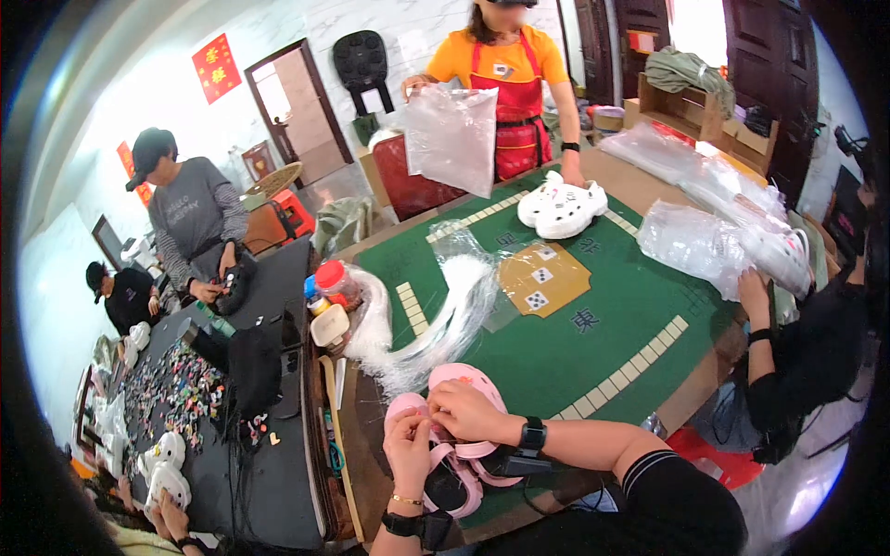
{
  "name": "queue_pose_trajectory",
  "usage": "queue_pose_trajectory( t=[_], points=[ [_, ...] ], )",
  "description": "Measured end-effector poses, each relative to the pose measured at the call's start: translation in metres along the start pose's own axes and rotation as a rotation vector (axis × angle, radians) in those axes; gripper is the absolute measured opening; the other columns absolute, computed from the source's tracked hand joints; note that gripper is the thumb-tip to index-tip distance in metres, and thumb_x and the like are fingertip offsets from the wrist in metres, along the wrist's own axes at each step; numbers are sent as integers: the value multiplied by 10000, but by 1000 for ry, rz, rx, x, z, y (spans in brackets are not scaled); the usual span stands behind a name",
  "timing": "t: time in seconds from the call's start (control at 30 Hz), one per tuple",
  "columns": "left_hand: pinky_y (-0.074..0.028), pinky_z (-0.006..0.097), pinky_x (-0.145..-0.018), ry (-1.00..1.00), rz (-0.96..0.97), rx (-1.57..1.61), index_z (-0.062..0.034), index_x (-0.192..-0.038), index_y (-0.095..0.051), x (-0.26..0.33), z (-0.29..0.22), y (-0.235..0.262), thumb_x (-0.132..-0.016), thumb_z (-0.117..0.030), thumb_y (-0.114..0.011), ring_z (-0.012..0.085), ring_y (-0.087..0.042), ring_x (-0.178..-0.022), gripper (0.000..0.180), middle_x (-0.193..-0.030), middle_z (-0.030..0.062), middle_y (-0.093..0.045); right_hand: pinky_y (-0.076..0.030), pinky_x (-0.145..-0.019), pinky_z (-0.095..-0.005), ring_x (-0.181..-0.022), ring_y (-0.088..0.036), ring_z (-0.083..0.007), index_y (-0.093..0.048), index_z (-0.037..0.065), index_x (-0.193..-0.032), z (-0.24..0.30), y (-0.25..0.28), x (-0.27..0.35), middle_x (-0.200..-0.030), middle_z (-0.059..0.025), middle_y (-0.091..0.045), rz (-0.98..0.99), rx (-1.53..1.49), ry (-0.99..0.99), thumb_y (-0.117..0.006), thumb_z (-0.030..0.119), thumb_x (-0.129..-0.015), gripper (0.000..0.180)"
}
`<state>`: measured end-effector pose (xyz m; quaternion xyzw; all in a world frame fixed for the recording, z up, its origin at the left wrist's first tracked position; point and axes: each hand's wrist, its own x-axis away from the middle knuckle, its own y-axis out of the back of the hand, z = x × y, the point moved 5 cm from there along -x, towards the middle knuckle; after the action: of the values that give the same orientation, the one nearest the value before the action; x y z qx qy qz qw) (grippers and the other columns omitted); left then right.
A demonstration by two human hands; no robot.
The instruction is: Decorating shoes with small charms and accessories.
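Observation:
A pair of pink clogs (464, 374) lies at the near edge of the table, with the straps and dark insides showing. My left hand (408, 456) is at the left side of the pair, its thumb and fingers pinched together. Close beside it, my right hand (469, 411) reaches over the clogs from the right, fingers curled in a pinch that almost meets the left fingertips. Whatever is between the fingers is too small to see. Just beyond the clogs, a bundle of thin clear plastic strands (468, 292) curves across the table.
Jars with coloured lids (331, 275) stand left of the strands. Across the green table (640, 315), a person in a red apron (519, 111) holds a plastic bag and touches white clogs (561, 208). At right, another person handles bagged clogs (777, 258). Small colourful charms (176, 385) cover the dark left table.

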<state>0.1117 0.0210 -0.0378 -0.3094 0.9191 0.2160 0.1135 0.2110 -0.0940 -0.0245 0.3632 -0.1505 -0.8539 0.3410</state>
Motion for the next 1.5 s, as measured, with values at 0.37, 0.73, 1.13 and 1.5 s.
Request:
queue_pose_trajectory(
  t=[0.37, 0.73, 1.13, 1.5],
  points=[
    [-532, 319, -741, -55, -2, -119, 12, -908, -690, -1, -10, -4, -833, -83, -692, 217, -660, -890, 121, -988, 132, -685, -465, -812, -415, -902, -593, -332, -622, 15, -791, 2, 4, -3, -905, -130, -647, 5, -12, -22, -640, 82, -783, 70],
    [-554, 285, -701, 66, -68, 108, 27, -892, -669, 3, -11, 5, -850, -72, -680, 192, -666, -787, 108, -1041, 109, -622, -479, -826, -382, -951, -587, -315, -630, 14, -821, 3, 5, 0, -1018, -142, -627, -11, -31, -112, -660, 59, -786, 65],
    [-516, 292, -675, 7, -47, 55, 21, -890, -657, 3, -12, -1, -866, -105, -652, 186, -638, -760, 128, -971, 94, -654, -518, -699, -323, -887, -601, -260, -607, -1, -831, 4, 4, -1, -1037, -124, -612, 46, -32, -135, -625, 3, -801, 35],
    [-506, 296, -680, 24, -6, 42, 18, -897, -666, 4, -5, -11, -880, -116, -637, 191, -640, -759, 138, -979, 110, -677, -499, -750, -340, -894, -595, -285, -627, 5, -847, -8, 2, 3, -969, -123, -633, 63, -29, -152, -648, 7, -775, 75]
  ],
)
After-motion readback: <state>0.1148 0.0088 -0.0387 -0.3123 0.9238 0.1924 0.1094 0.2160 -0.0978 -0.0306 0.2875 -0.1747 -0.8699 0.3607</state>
